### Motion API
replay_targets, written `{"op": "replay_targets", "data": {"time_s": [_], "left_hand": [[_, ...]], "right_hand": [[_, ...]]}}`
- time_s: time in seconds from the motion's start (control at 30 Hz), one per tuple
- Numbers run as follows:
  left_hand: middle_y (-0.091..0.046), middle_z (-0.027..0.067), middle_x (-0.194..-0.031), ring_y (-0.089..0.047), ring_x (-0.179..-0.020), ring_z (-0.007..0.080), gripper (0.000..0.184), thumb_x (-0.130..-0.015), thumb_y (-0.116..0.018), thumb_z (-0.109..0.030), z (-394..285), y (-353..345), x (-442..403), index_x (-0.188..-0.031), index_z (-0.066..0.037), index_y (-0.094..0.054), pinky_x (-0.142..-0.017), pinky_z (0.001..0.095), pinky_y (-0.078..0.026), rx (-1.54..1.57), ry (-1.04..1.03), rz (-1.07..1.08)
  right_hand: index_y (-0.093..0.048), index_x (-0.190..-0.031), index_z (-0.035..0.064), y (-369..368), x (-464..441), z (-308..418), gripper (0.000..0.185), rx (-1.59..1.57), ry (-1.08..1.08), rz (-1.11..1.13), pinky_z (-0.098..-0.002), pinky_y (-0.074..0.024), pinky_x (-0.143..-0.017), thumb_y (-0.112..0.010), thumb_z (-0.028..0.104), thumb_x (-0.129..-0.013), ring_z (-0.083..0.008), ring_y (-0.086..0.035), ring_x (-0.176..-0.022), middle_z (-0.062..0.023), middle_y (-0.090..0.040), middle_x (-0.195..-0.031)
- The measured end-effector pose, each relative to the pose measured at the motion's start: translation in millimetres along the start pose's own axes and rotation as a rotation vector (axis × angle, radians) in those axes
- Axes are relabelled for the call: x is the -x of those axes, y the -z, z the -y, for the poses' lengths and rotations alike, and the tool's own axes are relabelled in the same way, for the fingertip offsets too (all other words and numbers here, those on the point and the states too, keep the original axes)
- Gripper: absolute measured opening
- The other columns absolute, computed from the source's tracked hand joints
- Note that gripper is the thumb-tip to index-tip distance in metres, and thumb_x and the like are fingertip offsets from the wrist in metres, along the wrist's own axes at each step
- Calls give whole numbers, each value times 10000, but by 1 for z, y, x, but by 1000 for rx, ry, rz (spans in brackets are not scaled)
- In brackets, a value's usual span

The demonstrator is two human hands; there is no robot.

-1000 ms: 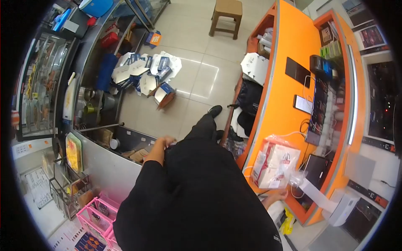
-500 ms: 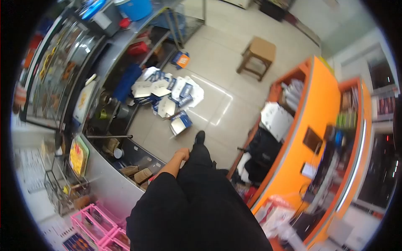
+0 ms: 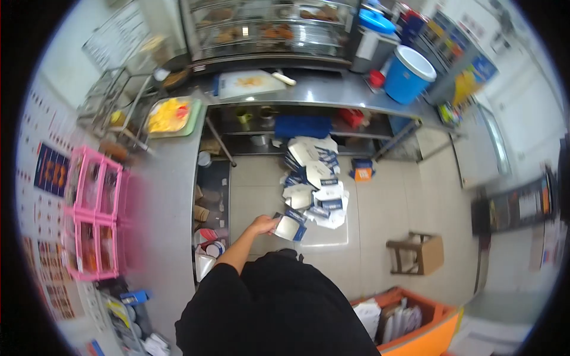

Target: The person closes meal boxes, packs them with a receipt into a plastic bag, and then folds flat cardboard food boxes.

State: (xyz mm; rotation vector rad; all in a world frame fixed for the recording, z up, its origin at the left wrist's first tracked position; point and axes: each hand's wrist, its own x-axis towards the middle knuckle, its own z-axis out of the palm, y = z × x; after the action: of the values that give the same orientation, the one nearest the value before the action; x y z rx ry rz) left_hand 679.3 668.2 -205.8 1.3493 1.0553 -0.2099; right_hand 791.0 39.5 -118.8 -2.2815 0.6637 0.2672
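My left hand (image 3: 264,225) reaches down from the left of my body, its fingers closed on the near left edge of a navy-and-white cardboard takeaway box (image 3: 289,227). The box's pale inside faces up. Just beyond it, a heap of similar cardboard boxes (image 3: 314,169) lies spread over the tiled floor, some looking flattened or partly folded. My right hand is out of sight.
A steel counter (image 3: 160,219) runs along the left, with pink baskets (image 3: 89,210) and a tray of yellow food (image 3: 171,115). Ahead stands a steel table (image 3: 320,95) with shelves below. A brown stool (image 3: 418,254) and an orange counter (image 3: 415,338) are at the right.
My view has swung left toward the steel table. My left hand, beside my leg before, now reaches out and grips a box at the near end of the heap.
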Motion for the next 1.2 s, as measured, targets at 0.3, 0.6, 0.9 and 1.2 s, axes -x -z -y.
{"op": "replay_targets", "data": {"time_s": [0.3,0.6,0.9,1.2], "left_hand": [[-746,95,-1074,-684,-945,227,459,-1017,-504,-445,295,-18,178,-1174,-60,-698,-829,408,-516,777,486,-124],[-732,105,-1139,-685,-994,238,506,-1002,-526,-485,188,-174,322,-1233,-61,-679,-863,415,-525,969,608,-213],[-717,116,-1204,-685,-1042,249,565,-987,-548,-525,138,-112,321,-1291,-61,-659,-897,422,-534,1009,447,-392],[-703,127,-1269,-685,-1091,259,632,-973,-570,-566,210,-98,406,-1349,-62,-639,-931,430,-543,1202,337,-413]], "right_hand": [[-570,-1210,29,-67,-214,95,326,280,153,700,-418,-597,-671,-661,257,-994,-290,-723,-784,-130,-673,-903],[-549,-1087,64,-225,-284,224,184,190,214,803,-348,-497,-416,-626,135,-936,-232,-658,-535,-97,-648,-771],[-646,-1101,43,-351,-197,253,225,493,305,1052,-422,-569,-521,-677,187,-931,-288,-723,-659,-150,-716,-886],[-691,-1169,27,-427,-107,186,289,729,388,1274,-488,-603,-614,-664,225,-959,-353,-745,-780,-197,-732,-963]]}}
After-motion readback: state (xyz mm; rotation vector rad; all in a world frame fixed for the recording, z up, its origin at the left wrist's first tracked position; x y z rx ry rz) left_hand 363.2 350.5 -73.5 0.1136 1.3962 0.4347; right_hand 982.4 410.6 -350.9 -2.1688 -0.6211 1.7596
